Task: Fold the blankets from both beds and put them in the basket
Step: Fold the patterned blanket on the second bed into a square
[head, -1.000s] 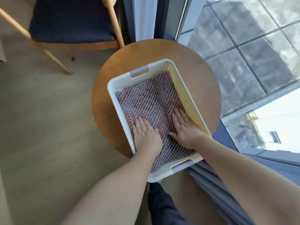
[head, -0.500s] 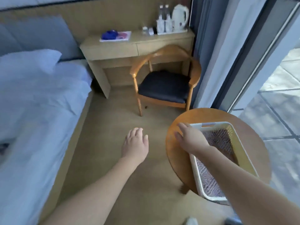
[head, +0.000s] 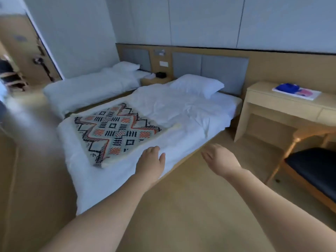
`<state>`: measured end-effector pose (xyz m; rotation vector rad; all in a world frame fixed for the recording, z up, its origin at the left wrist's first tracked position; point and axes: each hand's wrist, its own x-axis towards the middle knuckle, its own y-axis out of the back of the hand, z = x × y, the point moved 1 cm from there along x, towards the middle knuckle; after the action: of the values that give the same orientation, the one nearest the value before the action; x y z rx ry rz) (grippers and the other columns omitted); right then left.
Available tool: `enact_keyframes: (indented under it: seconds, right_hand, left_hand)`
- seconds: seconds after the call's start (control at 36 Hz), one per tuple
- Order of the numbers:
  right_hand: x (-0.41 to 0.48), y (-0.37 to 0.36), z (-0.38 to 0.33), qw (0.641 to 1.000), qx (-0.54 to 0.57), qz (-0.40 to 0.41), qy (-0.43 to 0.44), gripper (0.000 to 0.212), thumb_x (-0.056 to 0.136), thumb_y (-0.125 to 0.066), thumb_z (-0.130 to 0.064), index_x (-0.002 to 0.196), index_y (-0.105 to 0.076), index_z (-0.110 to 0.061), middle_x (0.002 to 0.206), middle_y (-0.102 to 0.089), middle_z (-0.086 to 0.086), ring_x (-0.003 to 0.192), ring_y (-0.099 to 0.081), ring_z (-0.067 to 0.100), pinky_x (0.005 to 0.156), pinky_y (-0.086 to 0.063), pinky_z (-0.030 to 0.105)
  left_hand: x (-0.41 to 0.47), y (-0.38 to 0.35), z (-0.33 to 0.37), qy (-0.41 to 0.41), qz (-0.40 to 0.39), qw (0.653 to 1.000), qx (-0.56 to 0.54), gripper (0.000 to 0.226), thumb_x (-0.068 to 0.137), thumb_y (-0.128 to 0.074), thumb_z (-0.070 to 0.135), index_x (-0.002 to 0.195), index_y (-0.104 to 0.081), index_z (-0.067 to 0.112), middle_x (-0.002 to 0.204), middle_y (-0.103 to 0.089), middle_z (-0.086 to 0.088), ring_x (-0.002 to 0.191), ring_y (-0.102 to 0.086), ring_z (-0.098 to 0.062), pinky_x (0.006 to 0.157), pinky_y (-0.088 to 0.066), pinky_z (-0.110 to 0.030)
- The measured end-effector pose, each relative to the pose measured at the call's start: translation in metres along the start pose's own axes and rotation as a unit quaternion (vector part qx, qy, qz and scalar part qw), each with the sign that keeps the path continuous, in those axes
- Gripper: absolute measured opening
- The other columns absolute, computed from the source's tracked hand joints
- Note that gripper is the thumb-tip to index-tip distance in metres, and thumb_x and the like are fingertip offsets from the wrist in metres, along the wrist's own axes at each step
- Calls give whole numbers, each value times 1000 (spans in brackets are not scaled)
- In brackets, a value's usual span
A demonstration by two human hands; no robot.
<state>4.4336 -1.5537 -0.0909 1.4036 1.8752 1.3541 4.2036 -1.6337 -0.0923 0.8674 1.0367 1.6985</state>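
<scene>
A patterned blanket (head: 116, 131) with black, orange and grey diamonds lies spread flat on the foot half of the near bed (head: 181, 113). The far bed (head: 87, 90) has only white bedding showing. My left hand (head: 151, 162) hovers open in front of the near bed's edge, just right of the blanket's near corner, and holds nothing. My right hand (head: 220, 160) is open too, raised over the floor beside the bed. The basket is out of view.
A wooden desk (head: 283, 110) with a blue and pink item stands right of the near bed. A chair with a dark seat (head: 312, 170) is at the right edge. A nightstand (head: 156, 80) sits between the beds. Tan floor (head: 190, 206) stretches before me.
My view has swung left from the basket on the round table to the beds. Both hands left the folded blanket in the basket and now reach forward, open, toward the near bed.
</scene>
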Motion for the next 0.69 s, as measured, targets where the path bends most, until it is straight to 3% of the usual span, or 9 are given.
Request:
enact_keyframes:
  seconds: [0.14,0.28,0.44,0.69]
  right_hand:
    - [7,-31,-46,995,37,-46,80,42,98,-45,-42,130,-55,-16,122,-61,2,109,-59,22,81,-45,31]
    - [-7,-65,-80,985,50,-89,142,41,98,-45,-42,126,-59,-17,122,-62,2,106,-59,20,73,-39,26]
    - [-18,-97,-134,973,38,-138,179,40,97,-45,-43,125,-60,-19,124,-63,-1,107,-60,16,84,-46,28]
    - [-25,-164,-240,968,42,-158,189,34,97,-45,-41,110,-66,-18,104,-69,-3,99,-62,17,71,-38,23]
  left_hand:
    - [-50,15,-41,68,22,997,-18,45,101,-35,36,139,-42,14,143,-45,-2,133,-37,-20,104,-37,-35]
    - [-102,21,-89,136,45,989,-20,43,100,-38,36,137,-45,15,142,-47,-2,131,-40,-19,103,-39,-34]
    - [-152,38,-148,205,60,976,-33,42,100,-40,35,136,-46,16,142,-46,1,130,-42,-17,100,-41,-33]
    - [-181,79,-262,216,73,973,-37,35,97,-43,34,127,-53,18,129,-54,3,114,-52,-16,85,-47,-31]
